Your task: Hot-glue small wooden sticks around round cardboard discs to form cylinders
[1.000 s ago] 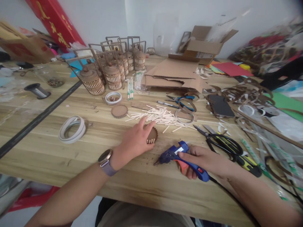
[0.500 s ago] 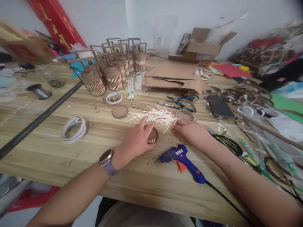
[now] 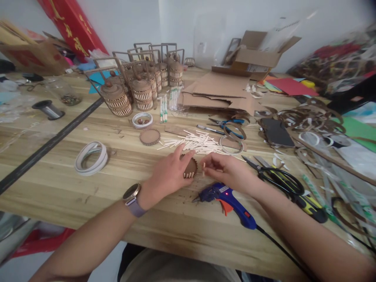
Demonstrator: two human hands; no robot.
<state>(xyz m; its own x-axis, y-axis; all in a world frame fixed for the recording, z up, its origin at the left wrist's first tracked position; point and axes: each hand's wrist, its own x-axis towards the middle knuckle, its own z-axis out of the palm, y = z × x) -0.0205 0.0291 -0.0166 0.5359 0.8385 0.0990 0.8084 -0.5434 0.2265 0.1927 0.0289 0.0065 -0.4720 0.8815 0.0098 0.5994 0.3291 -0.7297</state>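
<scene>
My left hand [image 3: 172,170], with a watch above the wrist, grips a round brown cardboard disc [image 3: 190,167] by its rim. Several short pale sticks stand along the disc's near edge; its left part is hidden under my fingers. To the right of it, my right hand [image 3: 221,168] pinches one small wooden stick [image 3: 203,169] between thumb and fingertips, held apart from the disc. Behind both hands lies a loose pile of wooden sticks [image 3: 202,141]. A blue glue gun [image 3: 226,196] with an orange trigger and a lit red light rests just in front of my right hand.
Lidded cardboard canisters with handles [image 3: 142,92] crowd the back left. A second disc [image 3: 149,137] and a white strip roll [image 3: 91,158] lie at left. Black scissors [image 3: 282,180], a phone [image 3: 277,132] and paper strips fill the right. A cord runs from the glue gun.
My right hand has come from the stick pile toward the disc, now with a stick in its fingertips. My left hand keeps its hold on the disc.
</scene>
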